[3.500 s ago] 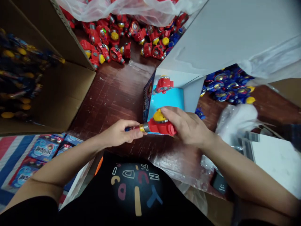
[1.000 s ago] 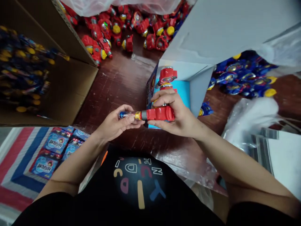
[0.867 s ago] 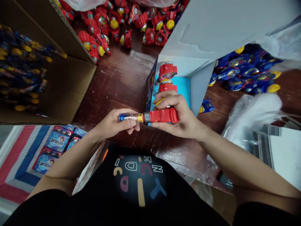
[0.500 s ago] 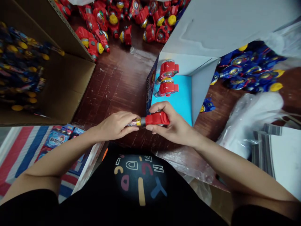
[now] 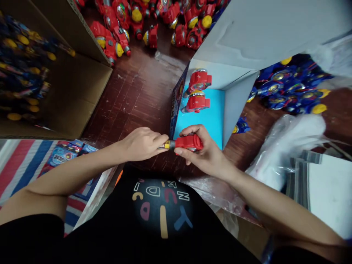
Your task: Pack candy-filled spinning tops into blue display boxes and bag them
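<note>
In front of my chest, my right hand [image 5: 210,152] grips a red plastic toy [image 5: 188,142], thumb below and fingers over the top. From its left side a grey neck runs into a small tube with a yellow band [image 5: 165,145]. My left hand [image 5: 144,145] is closed around the tube's other end, hiding most of it. Just beyond, an open box with a bright blue bottom [image 5: 205,124] has two red toys [image 5: 196,102] side by side along its left part.
Loose red toys [image 5: 137,16] are heaped at the far side of the brown table [image 5: 132,88]. Blue toys [image 5: 288,88] lie on the right beside plastic wrap [image 5: 288,135]. A cardboard carton [image 5: 82,91] at left contains many blue-and-yellow pieces. White sheets [image 5: 330,187] sit right.
My left fist has turned and closed further over the tube, so less of it shows. Both hands and the red toy appear slightly further right.
</note>
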Available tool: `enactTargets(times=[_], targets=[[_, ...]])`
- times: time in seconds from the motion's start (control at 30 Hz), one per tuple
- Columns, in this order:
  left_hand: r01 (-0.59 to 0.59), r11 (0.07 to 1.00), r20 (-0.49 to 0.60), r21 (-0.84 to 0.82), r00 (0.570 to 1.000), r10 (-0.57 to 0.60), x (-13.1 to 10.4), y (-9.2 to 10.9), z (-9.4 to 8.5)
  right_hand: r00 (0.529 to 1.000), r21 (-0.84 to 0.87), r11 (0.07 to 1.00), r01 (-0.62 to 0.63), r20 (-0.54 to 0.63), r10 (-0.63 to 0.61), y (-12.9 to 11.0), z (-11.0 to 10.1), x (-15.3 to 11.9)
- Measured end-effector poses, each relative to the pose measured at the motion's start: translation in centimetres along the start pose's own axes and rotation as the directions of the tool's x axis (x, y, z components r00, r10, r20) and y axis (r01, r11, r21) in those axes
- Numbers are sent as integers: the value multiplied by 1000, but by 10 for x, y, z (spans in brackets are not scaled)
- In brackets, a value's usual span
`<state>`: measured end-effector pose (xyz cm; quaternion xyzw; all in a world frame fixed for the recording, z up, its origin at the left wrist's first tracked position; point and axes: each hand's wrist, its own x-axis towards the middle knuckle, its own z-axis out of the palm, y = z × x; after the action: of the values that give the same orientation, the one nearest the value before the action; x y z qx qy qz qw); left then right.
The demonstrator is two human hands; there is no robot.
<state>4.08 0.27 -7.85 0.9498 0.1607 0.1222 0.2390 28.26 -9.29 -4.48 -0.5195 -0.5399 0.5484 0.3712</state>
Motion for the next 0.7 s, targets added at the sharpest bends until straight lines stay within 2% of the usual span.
enactTargets(times=[0.07, 0.1, 0.17, 0.23, 0.27, 0.3, 0.37, 0.43, 0.47, 0.53, 0.57, 0.7], targets=[[-87, 980, -112, 177, 988, 108, 3, -4, 9, 995, 52, 994, -100, -10, 100, 2, -2, -3], [-87, 979, -164, 186, 979, 118, 4, -5, 13, 996, 4, 997, -77, -33, 77, 1, -7, -6], [-12, 994, -276, 113, 960, 43, 7, -9, 21, 989, -229, 971, 75, -109, -103, -5, -28, -11], [110, 994, -348, 2, 932, -103, 13, -10, 35, 938, -538, 816, 211, -125, -325, -10, -54, -14], [166, 985, -351, -47, 921, -172, 18, -10, 44, 915, -664, 709, 236, -95, -393, -11, -66, -14], [213, 973, -335, -85, 914, -230, 23, -9, 56, 911, -761, 606, 231, -50, -409, -11, -77, -13], [299, 945, -272, -133, 906, -325, 35, -4, 82, 945, -875, 449, 183, 30, -327, -9, -88, -8], [362, 919, -217, -156, 895, -389, 47, 2, 105, 969, -897, 384, 218, 150, -197, -9, -89, -1], [382, 910, -204, -161, 889, -410, 51, 4, 112, 963, -885, 384, 264, 218, -158, -10, -86, 2], [393, 904, -193, -167, 886, -421, 57, 7, 119, 936, -852, 388, 352, 320, -147, -15, -80, 8], [394, 904, -187, -169, 887, -422, 58, 7, 118, 930, -855, 365, 367, 336, -149, -18, -78, 10], [428, 888, -137, -166, 882, -451, 58, 4, 106, 949, -932, 211, 294, 258, -179, -26, -78, 15]])
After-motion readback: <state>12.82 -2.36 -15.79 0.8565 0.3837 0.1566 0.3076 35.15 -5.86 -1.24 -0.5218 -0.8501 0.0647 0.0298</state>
